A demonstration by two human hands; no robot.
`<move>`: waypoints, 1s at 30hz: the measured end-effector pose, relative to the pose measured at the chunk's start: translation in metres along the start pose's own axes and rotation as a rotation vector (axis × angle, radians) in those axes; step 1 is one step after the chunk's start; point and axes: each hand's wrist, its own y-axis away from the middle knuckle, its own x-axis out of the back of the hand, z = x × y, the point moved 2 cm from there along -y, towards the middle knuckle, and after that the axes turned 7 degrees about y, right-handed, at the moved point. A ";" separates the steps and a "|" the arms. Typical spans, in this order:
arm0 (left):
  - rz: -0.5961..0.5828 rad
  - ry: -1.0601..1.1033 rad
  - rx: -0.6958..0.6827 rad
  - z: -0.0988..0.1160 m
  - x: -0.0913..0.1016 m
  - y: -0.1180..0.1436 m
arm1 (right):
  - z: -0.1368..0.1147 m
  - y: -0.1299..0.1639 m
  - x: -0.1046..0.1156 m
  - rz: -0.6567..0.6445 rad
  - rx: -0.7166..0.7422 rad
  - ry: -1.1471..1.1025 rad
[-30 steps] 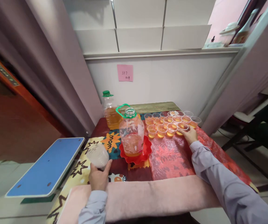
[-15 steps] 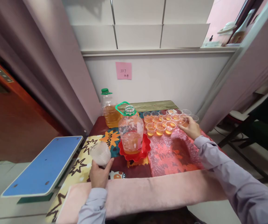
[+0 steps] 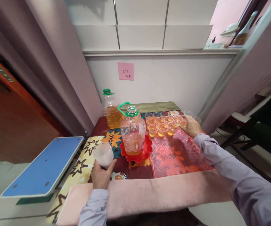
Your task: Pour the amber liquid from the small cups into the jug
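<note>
**Left hand grips an empty cup, right hand rests among the filled cups**

The left hand (image 3: 100, 176) is closed around the base of an empty clear plastic cup (image 3: 103, 154), holding it tilted just above the near left part of the table (image 3: 163, 106). The cup's mouth points up and away from the person. A grey sleeve (image 3: 94, 207) covers the wrist.

The right hand (image 3: 192, 126) reaches out to the far right part of the table and lies against the cluster of small cups (image 3: 165, 121) there. Its fingers curl around 1 cup at the right end of the group; whether the grip is tight cannot be told. The cups stand close together in rows and most hold amber liquid.

Between the 2 hands stands a big clear jug (image 3: 132, 135) with a green handle and no cap, upright on a red plate (image 3: 147, 150), with a little amber liquid at its bottom. Behind it, toward the far left corner, a bottle (image 3: 111, 110) with a green cap is about half full of the same amber liquid.

A bright patterned cloth (image 3: 83, 163) covers the table, with a red plastic sheet (image 3: 173, 155) on its right half. A pink towel (image 3: 159, 191) lies along the near edge. A blue board (image 3: 43, 168) sits just off the left edge. A pink note (image 3: 125, 71) is stuck to the wall behind.
</note>
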 end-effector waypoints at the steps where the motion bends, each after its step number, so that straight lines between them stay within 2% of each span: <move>1: -0.002 -0.001 0.002 0.000 0.000 0.000 | -0.001 -0.001 0.001 -0.008 0.000 0.014; 14: 0.002 -0.002 -0.002 0.000 0.000 0.000 | -0.012 -0.009 0.008 -0.015 0.121 0.122; 26: 0.012 -0.019 -0.030 0.004 0.001 0.001 | -0.025 -0.009 0.012 -0.045 0.234 0.129; 30: 0.024 -0.025 -0.044 0.000 -0.001 0.002 | -0.033 -0.011 0.025 -0.029 0.272 0.109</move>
